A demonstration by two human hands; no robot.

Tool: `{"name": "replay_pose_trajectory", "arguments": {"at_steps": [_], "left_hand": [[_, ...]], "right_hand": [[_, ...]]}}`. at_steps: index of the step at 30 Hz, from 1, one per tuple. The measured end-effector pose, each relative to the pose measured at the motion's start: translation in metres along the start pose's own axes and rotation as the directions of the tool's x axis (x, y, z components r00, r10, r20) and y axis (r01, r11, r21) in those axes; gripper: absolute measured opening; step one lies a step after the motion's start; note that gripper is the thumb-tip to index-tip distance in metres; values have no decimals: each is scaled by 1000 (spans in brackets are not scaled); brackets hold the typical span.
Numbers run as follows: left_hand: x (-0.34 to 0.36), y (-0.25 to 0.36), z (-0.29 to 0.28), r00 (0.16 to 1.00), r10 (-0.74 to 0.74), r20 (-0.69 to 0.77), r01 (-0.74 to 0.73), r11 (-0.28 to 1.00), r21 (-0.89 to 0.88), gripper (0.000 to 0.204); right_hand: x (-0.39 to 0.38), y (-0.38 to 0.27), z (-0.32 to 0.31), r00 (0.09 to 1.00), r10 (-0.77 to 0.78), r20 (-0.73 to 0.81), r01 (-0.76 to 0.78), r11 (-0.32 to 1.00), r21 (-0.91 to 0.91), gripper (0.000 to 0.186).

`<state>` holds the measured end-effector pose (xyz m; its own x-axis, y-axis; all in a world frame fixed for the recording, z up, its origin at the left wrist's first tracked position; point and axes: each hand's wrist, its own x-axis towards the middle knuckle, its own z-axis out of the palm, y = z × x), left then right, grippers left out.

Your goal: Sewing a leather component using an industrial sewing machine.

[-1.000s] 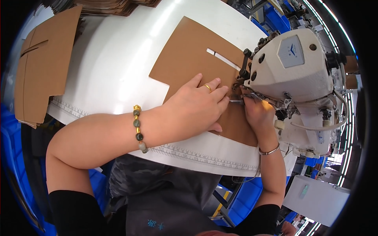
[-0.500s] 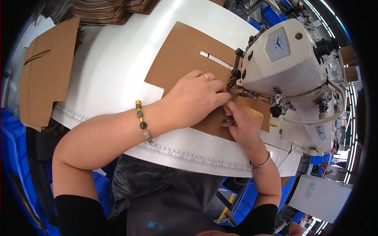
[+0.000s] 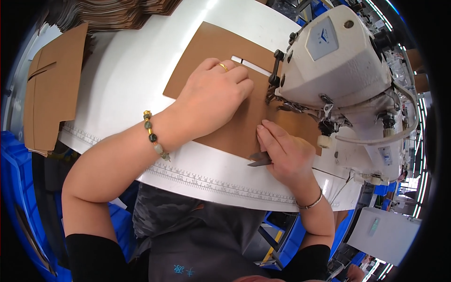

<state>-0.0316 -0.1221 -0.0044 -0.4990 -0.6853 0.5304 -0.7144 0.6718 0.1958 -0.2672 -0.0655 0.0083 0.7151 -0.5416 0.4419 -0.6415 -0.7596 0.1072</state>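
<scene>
left hand: fingers curled over brown sheet; cannot tell whether pinching. right hand, at left hand's four o'clock: fingers together, gripping snips, blades toward nine o'clock.

Along the bench's near edge runs a ruler scale, a layered brown stack lies by the far left corner, slotted brown panels at the left end, blue bin below.

I count two grips, one bladed tool, one brown panel mid-frame, two bracelets, one ring, one sewing machine upper right.
</scene>
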Motion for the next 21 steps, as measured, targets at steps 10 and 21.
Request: {"name": "replay_pose_trajectory", "arguments": {"at_steps": [10, 21], "left_hand": [[-12, 22, -1, 977, 205, 54, -190, 962, -198, 35], [-17, 25, -8, 963, 89, 254, -61, 992, -114, 62]], "right_hand": [[-4, -2, 2, 999, 3, 40, -1, 999, -55, 32], [-2, -4, -11, 995, -4, 95, 10, 998, -67, 34]]}}
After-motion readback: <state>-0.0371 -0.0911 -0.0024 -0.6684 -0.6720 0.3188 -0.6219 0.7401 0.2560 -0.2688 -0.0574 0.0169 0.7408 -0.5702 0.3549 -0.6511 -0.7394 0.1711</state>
